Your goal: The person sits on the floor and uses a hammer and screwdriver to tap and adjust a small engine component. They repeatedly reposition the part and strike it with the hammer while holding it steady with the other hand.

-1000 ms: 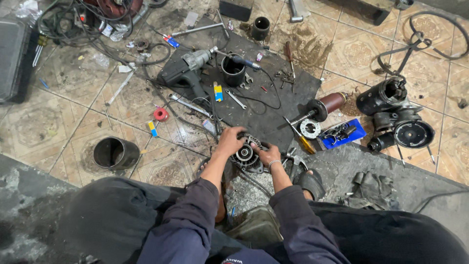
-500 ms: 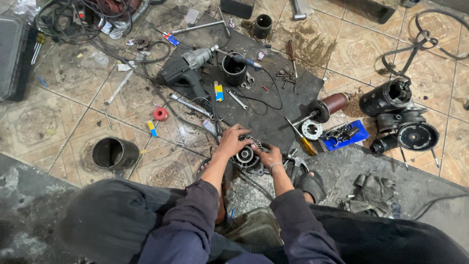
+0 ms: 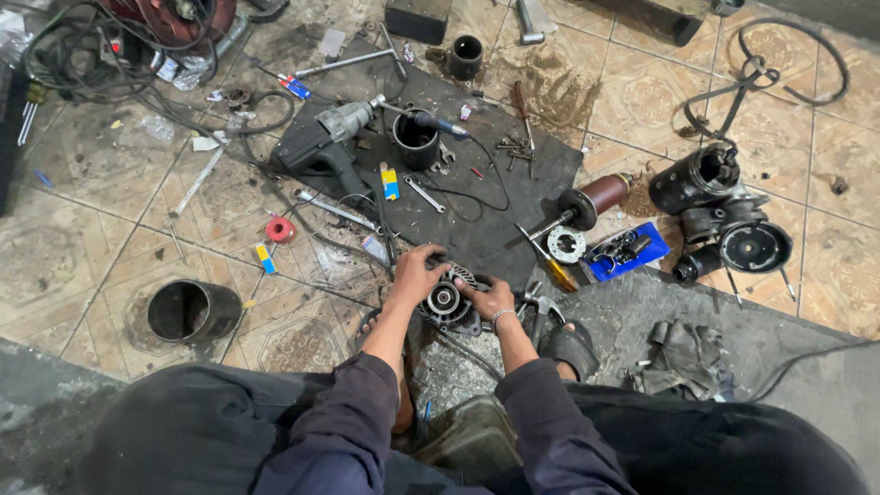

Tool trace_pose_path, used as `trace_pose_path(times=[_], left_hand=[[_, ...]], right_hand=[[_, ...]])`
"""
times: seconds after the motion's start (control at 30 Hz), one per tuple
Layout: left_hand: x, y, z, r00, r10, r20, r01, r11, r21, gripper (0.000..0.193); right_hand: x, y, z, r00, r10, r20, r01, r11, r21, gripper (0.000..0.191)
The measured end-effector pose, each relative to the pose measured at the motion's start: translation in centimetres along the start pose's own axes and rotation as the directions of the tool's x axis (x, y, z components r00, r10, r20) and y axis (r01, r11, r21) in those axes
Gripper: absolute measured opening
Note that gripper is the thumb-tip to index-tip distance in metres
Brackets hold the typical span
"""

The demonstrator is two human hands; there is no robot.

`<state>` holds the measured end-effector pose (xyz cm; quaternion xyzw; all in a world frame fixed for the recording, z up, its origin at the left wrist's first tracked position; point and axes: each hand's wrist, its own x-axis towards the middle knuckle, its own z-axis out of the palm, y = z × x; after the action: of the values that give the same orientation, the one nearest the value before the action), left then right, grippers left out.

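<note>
While your left hand [image 3: 418, 272] and right hand [image 3: 493, 296] both clasp the round alternator [image 3: 446, 301] on the floor just below the dark mat [image 3: 500, 197], keep it level — grip even, no twisting.

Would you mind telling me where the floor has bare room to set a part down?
Bare tile lies left of the dark cylinder, and at far right beyond the round housing. The black mat and the floor around both hands, left and right, are crowded.
</note>
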<state>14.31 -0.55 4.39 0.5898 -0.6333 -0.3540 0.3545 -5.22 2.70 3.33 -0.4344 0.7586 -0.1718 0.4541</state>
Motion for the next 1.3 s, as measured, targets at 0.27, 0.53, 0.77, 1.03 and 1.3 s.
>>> trace_pose_path(times=[0.27,0.53,0.77,1.03,1.3], left_hand=[[-0.1,0.2,0.0,1.0,0.0,0.021,0.003,0.99,-0.139,0.04],[0.1,-1.2,1.0,0.988,-0.141,0.07,0.154,0.952,-0.263,0.041],[-0.5,-0.3,2.0,0.973,-0.214,-0.083,0.216,0.976,0.008,0.041],[0.3,-2.0,2.9,0.984,-0.042,0.172,0.129,0.835,-0.535,0.056],[-0.2,-2.7,2.9,0.959,-0.186,0.213,0.266,0.848,-0.458,0.043]], right_hand=[[-0.1,-0.2,-0.1,1.0,-0.014,0.023,0.014,1.0,-0.002,0.084],[0.7,0.8,0.2,0.997,-0.073,-0.005,0.073,0.996,-0.043,0.081],[0.8,0.9,0.2,0.997,-0.07,0.012,0.069,0.997,0.04,0.079],[0.5,0.9,0.1,0.996,-0.052,0.075,0.041,0.989,0.142,0.074],[0.6,1.5,0.0,0.992,-0.068,0.103,0.049,0.983,0.178,0.073]])
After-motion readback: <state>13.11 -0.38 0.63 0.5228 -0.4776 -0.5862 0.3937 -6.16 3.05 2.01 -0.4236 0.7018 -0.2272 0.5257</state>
